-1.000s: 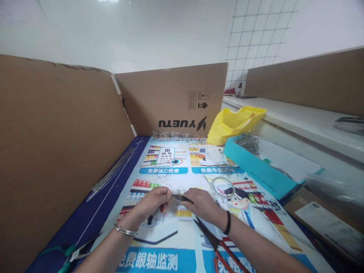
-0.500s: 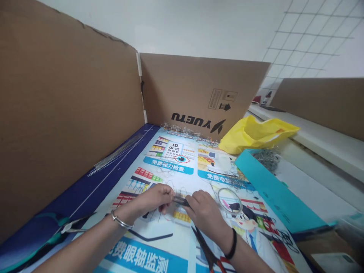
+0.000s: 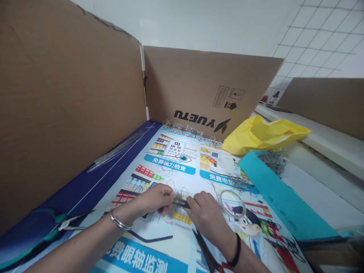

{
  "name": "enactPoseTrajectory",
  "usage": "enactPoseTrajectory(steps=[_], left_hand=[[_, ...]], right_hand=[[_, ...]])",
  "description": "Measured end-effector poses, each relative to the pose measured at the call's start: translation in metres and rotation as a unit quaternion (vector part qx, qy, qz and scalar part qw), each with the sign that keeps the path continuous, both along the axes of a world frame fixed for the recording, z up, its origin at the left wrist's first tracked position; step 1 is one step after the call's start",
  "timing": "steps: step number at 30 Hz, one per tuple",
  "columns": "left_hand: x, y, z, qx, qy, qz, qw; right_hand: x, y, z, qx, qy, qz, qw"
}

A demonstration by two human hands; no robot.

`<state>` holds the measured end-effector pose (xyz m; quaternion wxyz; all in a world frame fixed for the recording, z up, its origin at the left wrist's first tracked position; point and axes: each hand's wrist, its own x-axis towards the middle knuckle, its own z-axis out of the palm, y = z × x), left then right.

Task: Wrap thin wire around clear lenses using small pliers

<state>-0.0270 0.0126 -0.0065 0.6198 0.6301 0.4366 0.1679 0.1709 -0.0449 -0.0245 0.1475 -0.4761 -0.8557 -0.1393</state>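
Note:
My right hand [image 3: 206,210] is closed around a small dark tool [image 3: 181,203] with two narrow prongs pointing left; whether it is tweezers or pliers I cannot tell. At the prong tips, my left hand [image 3: 159,199] is pinched shut, with thin wire [image 3: 170,219] curving about its fingers. The exact grip point is too small to make out. Just below my right hand lie scissors [image 3: 206,250] with dark blades and red handles. A coil of pale wire [image 3: 233,203] rests to the right of that hand.
A printed poster [image 3: 148,248] covers the table. Bundled thin wires [image 3: 113,153] lie along the left cardboard wall [image 3: 71,102]. Green-handled pliers [image 3: 54,227] are at lower left. To the right are a yellow bag [image 3: 256,138], a turquoise box [image 3: 281,201] and tangled wire pieces [image 3: 271,163].
The camera view has shifted slightly, so the box and bag appear farther right. Both hands keep nearly the same pose at the dark tool.

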Motion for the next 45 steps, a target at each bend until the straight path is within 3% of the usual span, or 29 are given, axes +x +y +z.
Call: enactPoseTrajectory(steps=[6,13,19,31,45], left_hand=[[-0.004,-0.001,0.002,0.06,0.051,-0.031,0.996],[-0.005,-0.003,0.01,0.054,0.043,-0.05,0.996],[-0.007,-0.002,0.007,0.057,0.03,-0.056,0.996],[-0.001,-0.004,0.006,0.036,-0.009,-0.01,0.999],[-0.001,-0.004,0.001,0.068,0.012,-0.019,0.997]], right_hand=[[-0.001,-0.002,-0.001,-0.005,0.029,0.012,0.999],[-0.001,-0.002,-0.005,-0.038,0.064,0.015,0.997],[-0.001,-0.002,-0.006,-0.055,0.085,0.024,0.995],[-0.001,-0.002,-0.014,-0.067,0.112,-0.001,0.991],[-0.002,-0.002,-0.018,-0.011,0.064,0.005,0.998]])
